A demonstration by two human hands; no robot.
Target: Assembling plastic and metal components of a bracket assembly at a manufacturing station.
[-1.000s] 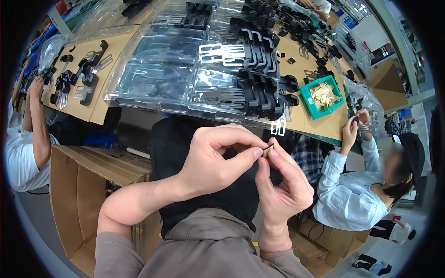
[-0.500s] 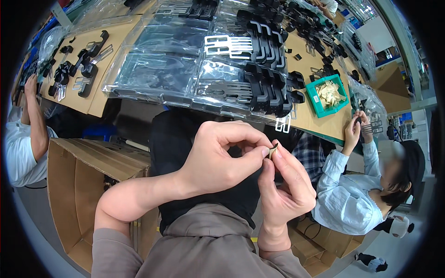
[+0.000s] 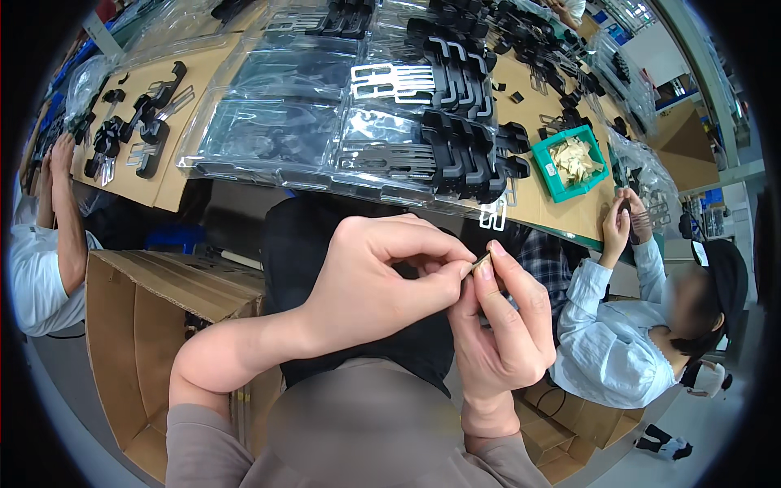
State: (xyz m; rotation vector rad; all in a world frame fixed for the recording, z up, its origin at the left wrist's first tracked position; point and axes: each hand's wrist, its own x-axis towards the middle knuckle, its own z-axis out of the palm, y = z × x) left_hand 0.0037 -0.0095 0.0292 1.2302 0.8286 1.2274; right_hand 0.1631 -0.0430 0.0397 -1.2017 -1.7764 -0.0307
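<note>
Near centre, above lap: left hand (image 3: 370, 281) and right hand (image 3: 504, 325) both pinched together on small brass-coloured part (image 3: 482, 262) at fingertips. Risk: tiny contact area, could slip and drop, well short of far surface (image 3: 569, 213).

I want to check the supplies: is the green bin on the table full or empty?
Partly full: the green bin holds a heap of pale small pieces, below its rim.

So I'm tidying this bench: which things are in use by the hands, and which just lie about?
In use:
left hand
right hand
small part pinched between their fingertips

Lying about:
black clips
clear bags
green tray
cardboard box
</note>
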